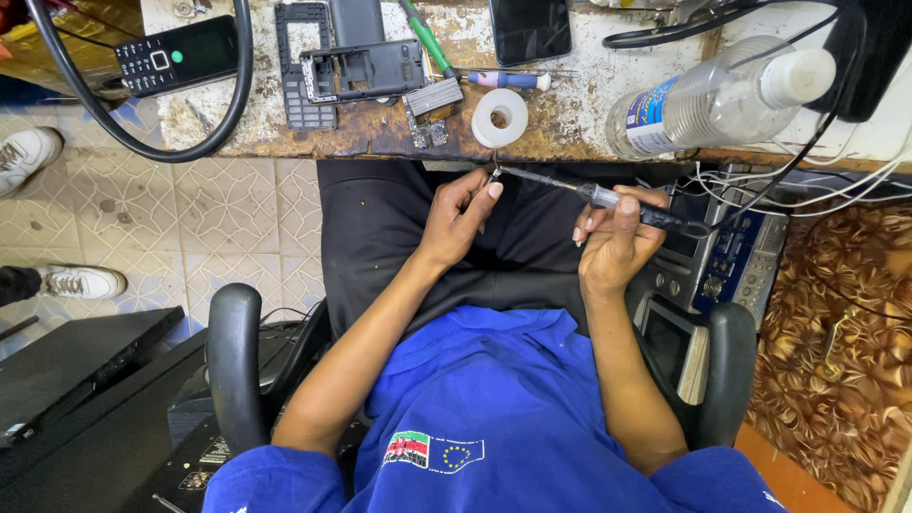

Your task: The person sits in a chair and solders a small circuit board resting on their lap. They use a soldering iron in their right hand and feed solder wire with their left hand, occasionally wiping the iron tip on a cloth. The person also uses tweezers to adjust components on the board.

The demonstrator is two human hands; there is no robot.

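I am gripping the soldering iron [608,198] in my right hand [616,242], fingers closed around its dark handle. Its long axis is running leftward and slightly far, the tip ending just beside my left hand [458,214]. That hand is pinching a small metal piece [495,174], too small to identify, at the tip. Both are hovering over my lap, just near of the workbench [570,133] edge and the white solder roll [500,117].
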